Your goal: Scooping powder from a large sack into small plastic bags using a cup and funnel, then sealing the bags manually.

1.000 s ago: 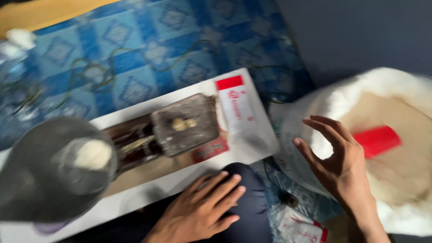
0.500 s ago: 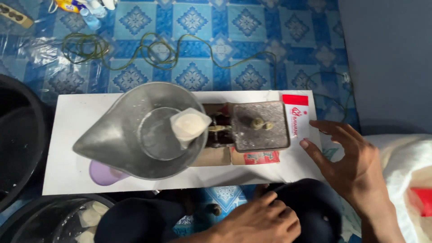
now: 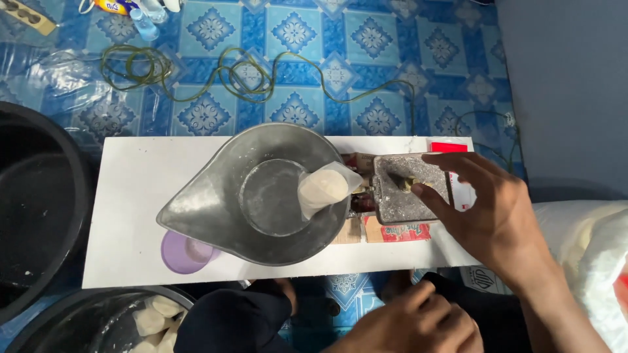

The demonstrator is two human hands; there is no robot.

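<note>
A grey metal scoop pan (image 3: 229, 209) rests on a mechanical balance scale on a white board (image 3: 131, 196). A small clear bag of white powder (image 3: 324, 188) sits in the pan's right side. My right hand (image 3: 487, 216) reaches over the scale's flat metal weight platform (image 3: 399, 202), fingers spread, the tips touching a small brass weight (image 3: 409, 185) on it. My left hand (image 3: 418, 323) lies loosely curled on my dark-trousered knee at the bottom edge, holding nothing.
A lilac cup (image 3: 183, 253) peeks from under the pan. Dark basins stand at the left (image 3: 36, 202) and bottom left (image 3: 98, 314), the lower one holding white bags. A green cord (image 3: 248, 72) lies on the blue patterned mat. A white sack (image 3: 589, 248) is at right.
The view swung left from the sack to the scale. My right hand moved left from beside the board onto the weight platform. My left hand stayed on my knee.
</note>
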